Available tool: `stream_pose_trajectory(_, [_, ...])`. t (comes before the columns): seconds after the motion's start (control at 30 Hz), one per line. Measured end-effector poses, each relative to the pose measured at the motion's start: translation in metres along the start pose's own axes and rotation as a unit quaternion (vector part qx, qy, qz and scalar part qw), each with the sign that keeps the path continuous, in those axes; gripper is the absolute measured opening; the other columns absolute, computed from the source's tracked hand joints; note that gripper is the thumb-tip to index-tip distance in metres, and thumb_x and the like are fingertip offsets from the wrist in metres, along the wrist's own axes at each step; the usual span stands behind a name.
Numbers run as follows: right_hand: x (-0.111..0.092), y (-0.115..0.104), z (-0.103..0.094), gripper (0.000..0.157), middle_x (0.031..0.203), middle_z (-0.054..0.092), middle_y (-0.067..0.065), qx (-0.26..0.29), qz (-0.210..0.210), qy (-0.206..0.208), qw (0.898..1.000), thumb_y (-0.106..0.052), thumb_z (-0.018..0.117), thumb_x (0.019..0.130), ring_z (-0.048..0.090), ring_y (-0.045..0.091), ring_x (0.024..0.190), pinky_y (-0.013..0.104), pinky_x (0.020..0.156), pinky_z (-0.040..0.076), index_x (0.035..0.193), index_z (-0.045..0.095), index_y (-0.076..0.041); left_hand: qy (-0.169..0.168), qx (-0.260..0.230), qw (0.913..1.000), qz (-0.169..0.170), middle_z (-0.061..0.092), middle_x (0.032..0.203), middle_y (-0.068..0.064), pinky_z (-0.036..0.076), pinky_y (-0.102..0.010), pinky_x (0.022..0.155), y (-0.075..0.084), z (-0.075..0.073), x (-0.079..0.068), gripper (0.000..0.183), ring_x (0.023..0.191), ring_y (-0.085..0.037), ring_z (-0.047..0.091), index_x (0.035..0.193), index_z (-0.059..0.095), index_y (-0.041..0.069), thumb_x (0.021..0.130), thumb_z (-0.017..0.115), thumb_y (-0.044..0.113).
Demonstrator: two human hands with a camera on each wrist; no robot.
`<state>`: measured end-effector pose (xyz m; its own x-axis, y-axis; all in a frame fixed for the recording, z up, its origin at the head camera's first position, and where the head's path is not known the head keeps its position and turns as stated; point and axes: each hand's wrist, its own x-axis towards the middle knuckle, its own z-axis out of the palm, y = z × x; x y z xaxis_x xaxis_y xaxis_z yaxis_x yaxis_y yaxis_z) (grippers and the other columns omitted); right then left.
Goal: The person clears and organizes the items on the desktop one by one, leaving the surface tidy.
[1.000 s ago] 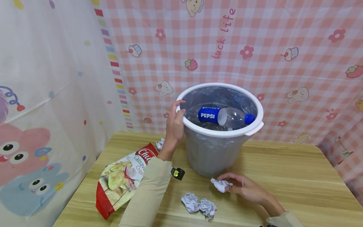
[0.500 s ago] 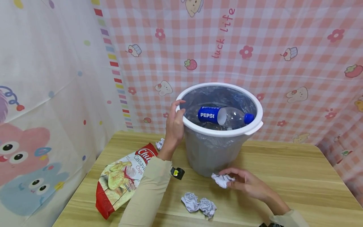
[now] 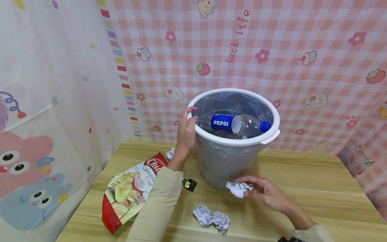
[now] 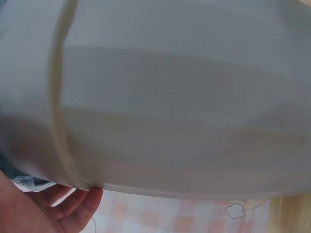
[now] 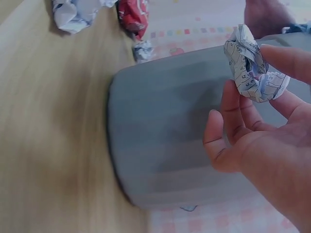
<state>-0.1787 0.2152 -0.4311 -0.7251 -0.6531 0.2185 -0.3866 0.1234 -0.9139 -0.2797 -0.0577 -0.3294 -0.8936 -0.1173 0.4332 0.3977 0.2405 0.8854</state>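
Note:
My left hand [image 3: 185, 134] grips the white rim of a grey trash can [image 3: 226, 164] on its left side. In the left wrist view its fingers [image 4: 80, 208] curl over the rim. Between thumb and fingers, my right hand [image 3: 267, 195] pinches a crumpled paper ball [image 3: 239, 189] in front of the can's base. The right wrist view shows printed marks on that paper ball [image 5: 250, 68]. Inside the lined can lies a clear plastic bottle [image 3: 249, 126] with a blue Pepsi label and blue cap.
Two more crumpled paper balls [image 3: 211, 219] lie side by side at the table's front. A red and white chip bag [image 3: 130, 191] lies on the left, partly behind the left sleeve. Another paper ball [image 3: 170, 153] sits behind it. A checked curtain [image 3: 302, 77] hangs behind the table.
My right hand has moved slightly up and to the right with the paper ball. The left hand keeps its grip on the can's rim.

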Motion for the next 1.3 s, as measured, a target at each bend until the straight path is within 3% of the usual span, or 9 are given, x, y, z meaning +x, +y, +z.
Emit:
stream_pose_trajectory(0.4, [0.001, -0.025, -0.002, 0.039, 0.124, 0.057, 0.013, -0.018, -0.073, 0.007, 0.997, 0.009, 0.055, 0.093, 0.058, 0.010, 0.107, 0.026, 0.085, 0.053, 0.131, 0.055, 0.003, 0.001, -0.001, 1.0000, -0.001, 0.048, 0.147, -0.007, 0.034, -0.046, 0.110, -0.001, 0.001, 0.000, 0.036, 0.131, -0.024, 0.046, 0.130, 0.054, 0.017, 0.098, 0.038, 0.023])
stream_pose_trajectory(0.73, [0.000, -0.052, -0.008, 0.041, 0.129, 0.056, 0.007, -0.047, -0.053, 0.013, 0.997, 0.008, 0.058, 0.091, 0.054, 0.012, 0.116, 0.024, 0.092, 0.049, 0.132, 0.057, -0.001, -0.003, -0.004, 1.0000, -0.001, 0.048, 0.147, -0.007, 0.034, -0.045, 0.110, -0.002, 0.000, -0.001, 0.037, 0.131, -0.022, 0.046, 0.130, 0.053, 0.016, 0.098, 0.037, 0.025])
stream_pose_trajectory(1.2, [-0.002, -0.096, -0.019, 0.044, 0.130, 0.045, 0.008, -0.058, -0.069, 0.004, 0.996, 0.013, 0.051, 0.093, 0.044, 0.014, 0.117, 0.024, 0.091, 0.046, 0.134, 0.056, -0.004, -0.004, -0.005, 1.0000, -0.005, 0.047, 0.148, -0.007, 0.034, -0.046, 0.109, -0.001, 0.000, 0.000, 0.036, 0.131, -0.025, 0.046, 0.130, 0.052, 0.017, 0.099, 0.037, 0.024])
stream_pose_trajectory(1.3, [-0.001, -0.103, -0.021, 0.046, 0.129, 0.046, 0.009, -0.062, -0.088, 0.006, 0.994, 0.016, 0.051, 0.092, 0.045, 0.015, 0.115, 0.024, 0.091, 0.046, 0.134, 0.056, -0.002, -0.005, -0.005, 1.0000, -0.004, 0.047, 0.148, -0.007, 0.034, -0.046, 0.109, 0.000, 0.000, 0.000, 0.035, 0.131, -0.026, 0.046, 0.130, 0.052, 0.017, 0.099, 0.037, 0.023])
